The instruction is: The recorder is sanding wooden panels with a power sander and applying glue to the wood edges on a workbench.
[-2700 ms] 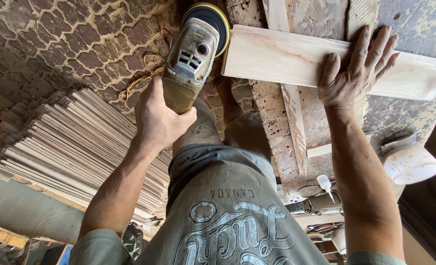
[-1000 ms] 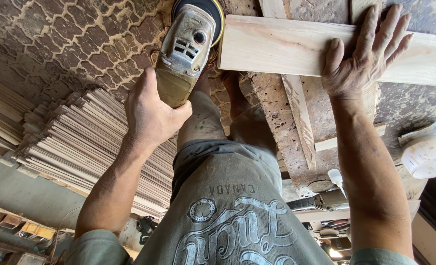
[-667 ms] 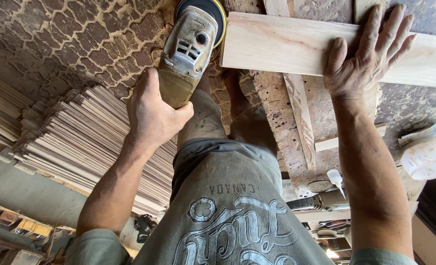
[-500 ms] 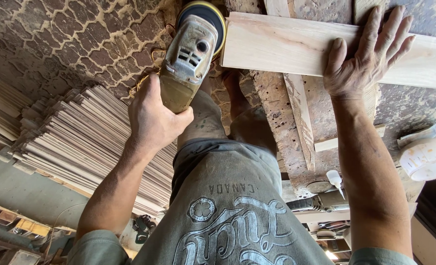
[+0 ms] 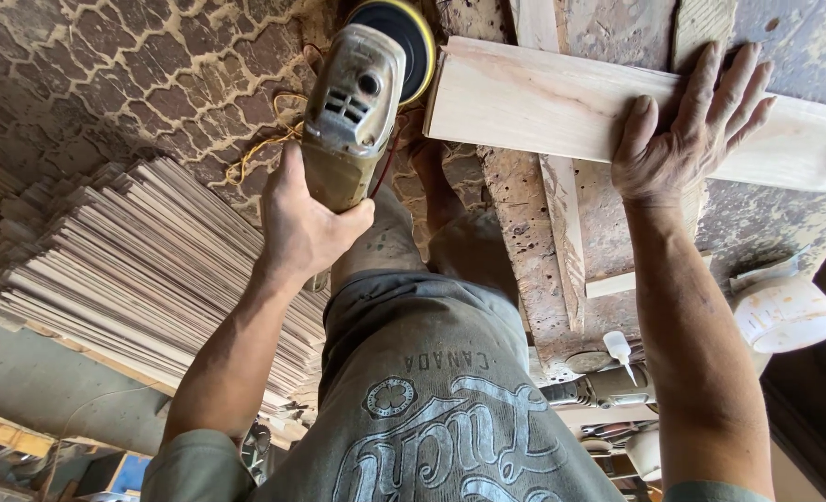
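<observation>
Pale, unfinished wood forms the flat rectangular plank (image 5: 562, 102) that is lying across the worn, paint-flecked wooden table (image 5: 785, 223), running from 12 o'clock toward 3 o'clock in the head view. The right hand (image 5: 678, 149) is pressing flat on this plank at about 2 o'clock, its fingers (image 5: 711, 79) spreading wide over the far edge and the thumb lying on the near face; it is gripping nothing, only bearing down.

The left hand (image 5: 306, 228) is sitting just left of centre, its fingers wrapping tightly round the rear handle of a grey, dust-coated electric disc sander (image 5: 357, 112). The sander is pointing toward 12 o'clock. Its round black pad with a yellow rim (image 5: 404, 37) is sitting at the plank's left end, just beside the cut edge; whether pad and wood are touching cannot be told.

A narrow wooden batten (image 5: 562, 232) is running under the plank toward 5 o'clock. A stack of thin pale wooden slats (image 5: 134, 279) is lying on the cobbled ground at 9 o'clock. A white plastic cup (image 5: 790, 311) is standing at 4 o'clock, well apart from both hands, and a small white nozzle-tipped bottle (image 5: 620, 351) is lying at 5 o'clock near the table's edge.
</observation>
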